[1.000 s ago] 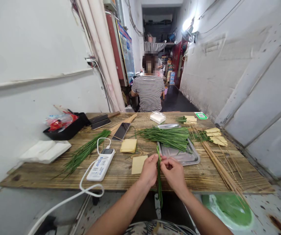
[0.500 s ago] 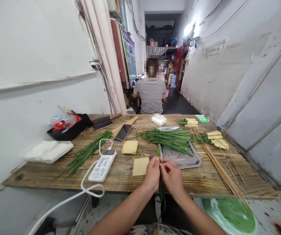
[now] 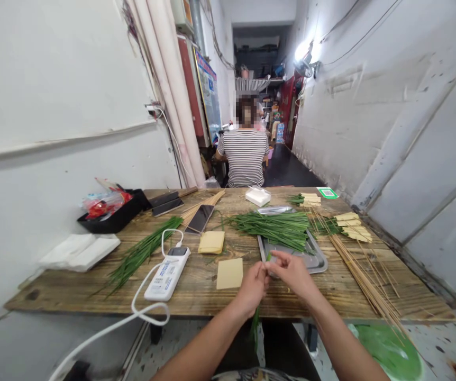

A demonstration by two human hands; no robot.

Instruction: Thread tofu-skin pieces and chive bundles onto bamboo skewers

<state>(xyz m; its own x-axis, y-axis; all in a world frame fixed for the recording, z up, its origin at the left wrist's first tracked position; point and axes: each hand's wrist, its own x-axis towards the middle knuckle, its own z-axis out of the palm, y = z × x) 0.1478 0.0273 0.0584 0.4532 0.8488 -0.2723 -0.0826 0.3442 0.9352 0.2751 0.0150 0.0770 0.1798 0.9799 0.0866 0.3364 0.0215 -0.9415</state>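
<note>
Though near tray rim (image 3: 323, 262), hands (image 3: 254, 283) uncrowded

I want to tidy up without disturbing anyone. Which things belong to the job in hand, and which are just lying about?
Likely in use:
- greens, some in the left hand
- tray
- yellow sheets
- sticks

Apparently just lying about:
- phone
- power bank
- black box
- QR card
</note>
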